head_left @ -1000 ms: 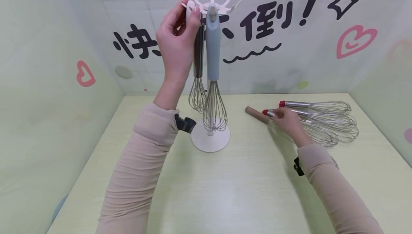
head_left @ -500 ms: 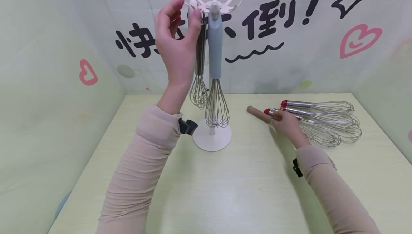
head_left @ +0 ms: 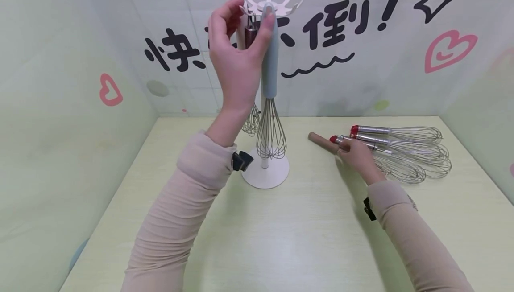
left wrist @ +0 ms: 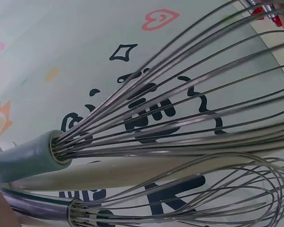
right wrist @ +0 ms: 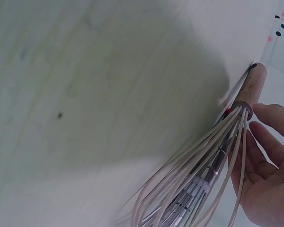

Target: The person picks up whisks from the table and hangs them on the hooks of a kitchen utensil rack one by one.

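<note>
A white stand with a ring of upturned hooks carries a whisk with a light blue handle. Beside it hangs a smaller whisk with a dark metal handle, and a whitish handle shows behind my left fingers. My left hand is raised at the hooks, thumb over the top of the blue handle and fingers spread to the left of the rack. On the table, my right hand pinches a wooden-handled whisk where its handle meets pale wires, seen closer in the right wrist view.
Several metal whisks with red-tipped handles lie side by side on the pale table, right beside and under my right hand. A printed cloth wall rises behind the table and on both sides.
My left hand has come away from the white handle at the left hook and shifted right, its thumb now over the blue handle. My right hand has stayed at the wooden-handled whisk.
</note>
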Demonstrator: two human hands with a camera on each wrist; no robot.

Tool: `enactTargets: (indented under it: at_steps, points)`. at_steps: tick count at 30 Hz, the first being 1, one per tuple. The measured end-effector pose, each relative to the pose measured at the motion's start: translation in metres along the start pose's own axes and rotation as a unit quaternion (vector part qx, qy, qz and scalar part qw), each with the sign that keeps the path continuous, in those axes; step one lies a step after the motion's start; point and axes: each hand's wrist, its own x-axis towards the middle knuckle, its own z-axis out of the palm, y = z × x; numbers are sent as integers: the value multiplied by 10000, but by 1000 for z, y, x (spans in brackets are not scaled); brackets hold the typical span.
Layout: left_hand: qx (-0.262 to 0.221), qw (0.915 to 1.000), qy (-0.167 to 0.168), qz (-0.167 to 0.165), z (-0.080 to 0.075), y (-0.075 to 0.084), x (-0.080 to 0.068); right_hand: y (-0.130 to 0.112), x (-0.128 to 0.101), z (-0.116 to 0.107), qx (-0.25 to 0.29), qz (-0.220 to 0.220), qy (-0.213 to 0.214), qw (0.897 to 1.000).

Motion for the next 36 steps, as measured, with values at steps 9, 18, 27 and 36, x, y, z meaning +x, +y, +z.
enactTargets:
  at_steps: [9, 18, 27, 36]
  points:
    - [-205, 9995, 143, -209, 6, 5, 0, 0, 1, 1, -194, -58, -7, 9998]
    - [-18, 9998, 133, -135, 6, 5, 0, 1, 5, 3, -416, -24, -29, 9991]
    - [113, 9998, 156, -83, 7, 5, -1, -2, 4, 5, -403, -24, -12, 9992]
    - [108, 9997, 165, -176, 7, 5, -1, -4, 4, 9, -599, -120, 170, 9980]
